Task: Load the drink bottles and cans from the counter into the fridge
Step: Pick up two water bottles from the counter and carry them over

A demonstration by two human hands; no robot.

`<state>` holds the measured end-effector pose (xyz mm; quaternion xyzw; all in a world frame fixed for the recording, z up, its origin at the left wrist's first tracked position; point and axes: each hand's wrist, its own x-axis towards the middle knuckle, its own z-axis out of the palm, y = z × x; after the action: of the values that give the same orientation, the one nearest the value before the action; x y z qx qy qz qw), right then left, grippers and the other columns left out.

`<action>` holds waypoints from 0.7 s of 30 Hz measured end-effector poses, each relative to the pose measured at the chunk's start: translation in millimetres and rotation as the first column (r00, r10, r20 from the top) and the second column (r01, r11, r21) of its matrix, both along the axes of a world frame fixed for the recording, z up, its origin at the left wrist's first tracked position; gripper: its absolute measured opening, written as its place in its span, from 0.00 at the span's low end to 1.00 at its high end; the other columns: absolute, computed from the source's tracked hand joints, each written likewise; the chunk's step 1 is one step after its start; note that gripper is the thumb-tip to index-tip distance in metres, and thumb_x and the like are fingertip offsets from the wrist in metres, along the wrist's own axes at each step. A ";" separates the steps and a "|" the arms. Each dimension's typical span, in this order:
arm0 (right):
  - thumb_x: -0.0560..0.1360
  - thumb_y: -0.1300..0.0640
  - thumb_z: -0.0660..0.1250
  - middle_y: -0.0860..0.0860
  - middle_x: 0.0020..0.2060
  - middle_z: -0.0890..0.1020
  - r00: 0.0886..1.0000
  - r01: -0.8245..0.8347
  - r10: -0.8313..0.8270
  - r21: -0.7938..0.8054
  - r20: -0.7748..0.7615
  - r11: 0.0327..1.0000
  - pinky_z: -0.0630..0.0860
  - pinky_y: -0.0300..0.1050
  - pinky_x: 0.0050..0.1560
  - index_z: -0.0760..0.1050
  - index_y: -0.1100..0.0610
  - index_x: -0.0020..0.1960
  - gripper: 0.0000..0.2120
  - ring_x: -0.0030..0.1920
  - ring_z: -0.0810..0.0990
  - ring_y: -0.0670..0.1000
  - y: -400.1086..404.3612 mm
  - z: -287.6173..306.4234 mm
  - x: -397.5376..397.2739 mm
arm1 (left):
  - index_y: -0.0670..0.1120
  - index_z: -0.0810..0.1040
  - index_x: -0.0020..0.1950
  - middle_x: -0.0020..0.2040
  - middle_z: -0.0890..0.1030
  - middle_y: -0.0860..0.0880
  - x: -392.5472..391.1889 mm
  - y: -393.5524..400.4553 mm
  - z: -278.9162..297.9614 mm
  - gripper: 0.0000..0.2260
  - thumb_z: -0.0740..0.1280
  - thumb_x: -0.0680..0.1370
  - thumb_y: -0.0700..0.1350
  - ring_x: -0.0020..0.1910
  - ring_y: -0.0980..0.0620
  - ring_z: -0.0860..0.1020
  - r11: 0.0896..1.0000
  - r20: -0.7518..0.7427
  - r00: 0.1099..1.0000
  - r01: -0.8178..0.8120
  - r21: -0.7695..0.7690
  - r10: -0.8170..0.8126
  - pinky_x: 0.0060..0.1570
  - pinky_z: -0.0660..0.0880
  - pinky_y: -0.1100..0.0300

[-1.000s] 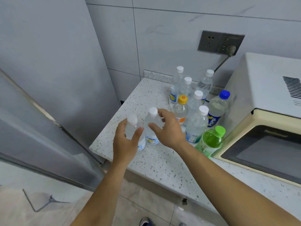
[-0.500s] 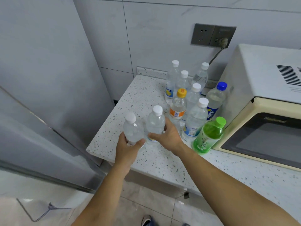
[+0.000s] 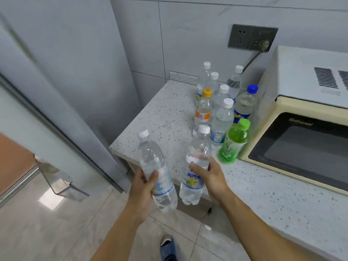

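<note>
My left hand point(image 3: 144, 187) grips a clear water bottle point(image 3: 153, 162) with a white cap, tilted slightly left and held off the counter. My right hand point(image 3: 209, 176) grips a second clear white-capped bottle point(image 3: 196, 153) upright beside it, also lifted past the counter's front edge. Several bottles remain grouped on the speckled counter point(image 3: 163, 117): a green bottle point(image 3: 234, 142), an orange-labelled bottle point(image 3: 203, 108) with a yellow cap, a blue-capped bottle point(image 3: 244, 104) and clear white-capped ones point(image 3: 222, 119). The grey fridge point(image 3: 62, 53) stands at left.
A cream microwave point(image 3: 305, 119) fills the counter's right side, its cord plugged into the wall socket point(image 3: 252, 37). The open fridge door with a clear shelf bin point(image 3: 60, 181) is at lower left. Tiled floor and my shoe point(image 3: 167, 245) lie below.
Both hands closed round the two front bottles and lifted them off the counter toward me. The view has shifted back and left.
</note>
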<state>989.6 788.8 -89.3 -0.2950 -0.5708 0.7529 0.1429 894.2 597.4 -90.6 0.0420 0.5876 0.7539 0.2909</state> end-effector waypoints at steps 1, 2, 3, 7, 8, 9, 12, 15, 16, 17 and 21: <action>0.71 0.55 0.74 0.53 0.52 0.86 1.000 -0.019 0.018 -0.058 -0.014 0.998 0.82 0.55 0.54 0.77 0.54 0.62 0.20 0.53 0.85 0.56 -4.9 -1.8 8.2 | 0.47 0.74 0.68 0.61 0.82 0.45 13.7 -5.6 1.2 0.21 0.67 0.75 0.49 0.59 0.45 0.81 0.999 0.047 0.999 -0.025 0.045 0.023 0.53 0.79 0.50; 0.70 0.51 0.73 0.55 0.52 0.86 0.999 -0.033 0.031 -0.130 -0.021 0.991 0.82 0.55 0.52 0.76 0.55 0.64 0.23 0.51 0.85 0.57 -10.3 -4.0 15.4 | 0.47 0.74 0.68 0.61 0.82 0.44 27.4 -11.7 2.1 0.21 0.66 0.76 0.50 0.58 0.44 0.81 0.997 0.096 0.994 -0.049 0.066 0.043 0.51 0.80 0.50; 0.70 0.48 0.72 0.56 0.50 0.85 0.999 -0.046 0.044 -0.217 -0.014 0.975 0.82 0.54 0.49 0.75 0.57 0.65 0.26 0.48 0.85 0.57 -16.8 -6.3 22.1 | 0.47 0.76 0.67 0.60 0.82 0.43 41.1 -18.9 2.7 0.20 0.64 0.77 0.53 0.57 0.43 0.82 0.996 0.147 0.988 -0.066 0.066 0.055 0.49 0.81 0.50; 0.69 0.40 0.69 0.56 0.39 0.83 0.984 -0.135 0.176 -0.475 0.042 0.870 0.80 0.49 0.39 0.76 0.59 0.60 0.28 0.37 0.83 0.54 -48.9 -19.7 44.3 | 0.46 0.87 0.51 0.50 0.85 0.39 90.4 -55.6 1.3 0.24 0.61 0.73 0.62 0.44 0.43 0.85 0.995 0.352 0.934 -0.086 0.046 0.064 0.41 0.82 0.49; 0.68 0.39 0.69 0.57 0.38 0.83 0.974 -0.169 0.219 -0.488 0.047 0.856 0.81 0.48 0.38 0.77 0.59 0.57 0.28 0.36 0.83 0.54 -58.5 -23.9 47.7 | 0.45 0.87 0.49 0.48 0.85 0.40 99.5 -66.2 -0.7 0.26 0.61 0.72 0.63 0.42 0.44 0.85 0.994 0.371 0.926 -0.094 0.051 0.069 0.40 0.82 0.50; 0.67 0.38 0.69 0.57 0.38 0.83 0.964 -0.208 0.264 -0.491 0.047 0.846 0.81 0.48 0.38 0.78 0.60 0.55 0.28 0.36 0.84 0.55 -69.2 -28.7 50.1 | 0.45 0.87 0.48 0.47 0.85 0.40 107.4 -78.1 -2.4 0.27 0.61 0.71 0.64 0.41 0.44 0.84 0.992 0.386 0.918 -0.114 0.049 0.086 0.40 0.82 0.50; 0.70 0.39 0.67 0.59 0.39 0.83 0.919 -0.323 0.392 -0.507 0.033 0.799 0.81 0.49 0.40 0.79 0.61 0.55 0.27 0.37 0.84 0.56 -105.5 -37.2 52.4 | 0.44 0.87 0.49 0.52 0.85 0.38 126.9 -117.4 -4.7 0.29 0.62 0.68 0.66 0.42 0.42 0.84 0.979 0.441 0.879 -0.202 0.003 0.180 0.39 0.82 0.49; 0.73 0.39 0.65 0.60 0.41 0.84 0.857 -0.422 0.513 -0.499 0.054 0.757 0.81 0.50 0.41 0.79 0.63 0.56 0.28 0.38 0.84 0.57 -150.2 -37.3 46.4 | 0.43 0.88 0.47 0.50 0.85 0.38 139.6 -159.8 -5.2 0.27 0.64 0.67 0.65 0.40 0.41 0.84 0.946 0.468 0.832 -0.324 -0.024 0.296 0.36 0.81 0.50; 0.74 0.39 0.65 0.60 0.43 0.84 0.837 -0.447 0.543 -0.492 0.064 0.747 0.81 0.51 0.42 0.78 0.63 0.59 0.28 0.39 0.84 0.57 -166.2 -36.6 43.6 | 0.43 0.88 0.46 0.48 0.85 0.38 142.2 -174.2 -4.8 0.27 0.65 0.68 0.64 0.38 0.42 0.84 0.928 0.471 0.815 -0.371 -0.027 0.339 0.35 0.81 0.51; 0.76 0.41 0.64 0.60 0.45 0.83 0.821 -0.466 0.566 -0.486 0.074 0.740 0.80 0.52 0.44 0.76 0.63 0.62 0.28 0.40 0.83 0.58 -182.3 -36.3 40.3 | 0.42 0.88 0.45 0.46 0.84 0.38 143.8 -188.9 -4.5 0.26 0.65 0.68 0.64 0.37 0.42 0.84 0.910 0.476 0.795 -0.413 -0.028 0.375 0.35 0.81 0.51; 0.72 0.41 0.66 0.61 0.45 0.82 0.759 -0.541 0.646 -0.472 0.084 0.696 0.80 0.54 0.45 0.79 0.55 0.58 0.22 0.41 0.83 0.59 -250.3 -33.3 25.6 | 0.41 0.87 0.42 0.42 0.84 0.40 145.6 -254.5 -4.0 0.26 0.67 0.66 0.64 0.36 0.44 0.83 0.840 0.489 0.721 -0.541 -0.044 0.491 0.34 0.81 0.52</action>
<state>1015.3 538.5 -122.6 -0.2066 -0.4725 0.8203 -0.2474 1039.7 342.9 -94.6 -0.2973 0.4453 0.8198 0.2033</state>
